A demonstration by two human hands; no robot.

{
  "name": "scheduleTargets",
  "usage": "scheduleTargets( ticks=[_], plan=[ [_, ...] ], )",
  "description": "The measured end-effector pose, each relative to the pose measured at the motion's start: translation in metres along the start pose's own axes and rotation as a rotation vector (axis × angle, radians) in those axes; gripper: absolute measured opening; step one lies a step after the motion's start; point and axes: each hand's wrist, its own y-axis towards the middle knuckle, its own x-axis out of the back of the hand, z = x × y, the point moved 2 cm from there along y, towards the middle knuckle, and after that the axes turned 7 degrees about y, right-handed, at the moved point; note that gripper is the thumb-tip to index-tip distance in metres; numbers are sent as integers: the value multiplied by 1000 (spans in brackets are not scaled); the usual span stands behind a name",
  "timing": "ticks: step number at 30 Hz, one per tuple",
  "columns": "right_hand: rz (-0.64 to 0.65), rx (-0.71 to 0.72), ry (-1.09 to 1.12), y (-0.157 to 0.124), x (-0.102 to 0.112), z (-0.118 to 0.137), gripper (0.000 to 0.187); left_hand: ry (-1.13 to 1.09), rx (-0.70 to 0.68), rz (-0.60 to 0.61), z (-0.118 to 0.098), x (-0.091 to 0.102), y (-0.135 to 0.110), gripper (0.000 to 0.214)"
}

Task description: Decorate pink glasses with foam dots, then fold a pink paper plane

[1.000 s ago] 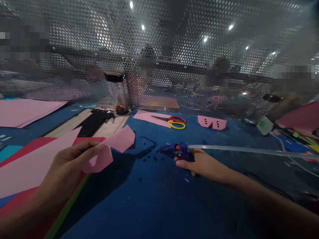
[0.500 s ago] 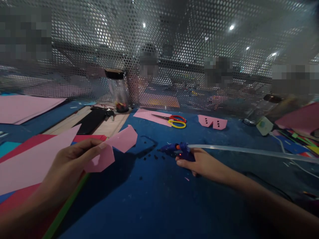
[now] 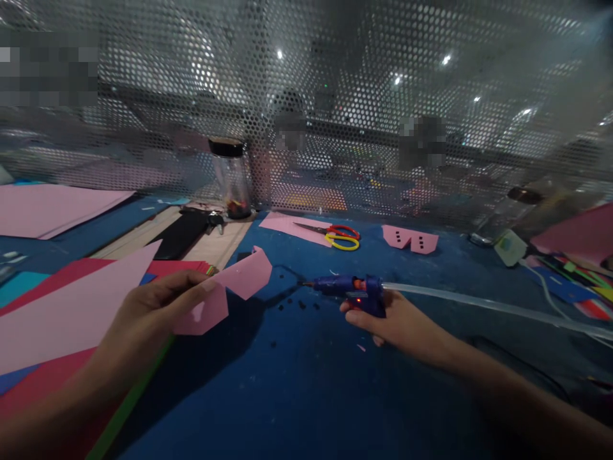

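Observation:
My left hand (image 3: 153, 310) pinches a folded pink paper cut-out (image 3: 225, 291) and holds it up above the blue table top (image 3: 306, 383). My right hand (image 3: 397, 322) is wrapped round the grip of a blue hot glue gun (image 3: 352, 291), lifted a little off the table. The gun's nozzle points left toward the pink cut-out, a short gap away. A long clear glue stick (image 3: 479, 303) sticks out behind the gun to the right.
Red and yellow scissors (image 3: 338, 235) lie on a pink sheet at the back. A second pink cut-out (image 3: 410, 239) lies to their right. A black-lidded jar (image 3: 230, 179) stands against the perforated metal screen (image 3: 306, 96). Pink and red sheets (image 3: 62, 306) lie left; coloured scraps at right.
My right hand has lifted the glue gun off the table and tilted it level. The pink cut-out in my left hand has shifted slightly right.

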Motion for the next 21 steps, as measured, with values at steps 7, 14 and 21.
scheduleTargets(
  ticks=[7,14,21],
  plan=[
    [-62,76,-128,-21,-15,15,33,8,-73,64,-5,-3,-7,36],
    [16,367,-229,-34,-25,34,18,-20,-114,187,-21,-10,-23,34],
    [74,534,-350,-27,-29,28,17,3,-165,237,-21,-15,-31,33]
  ],
)
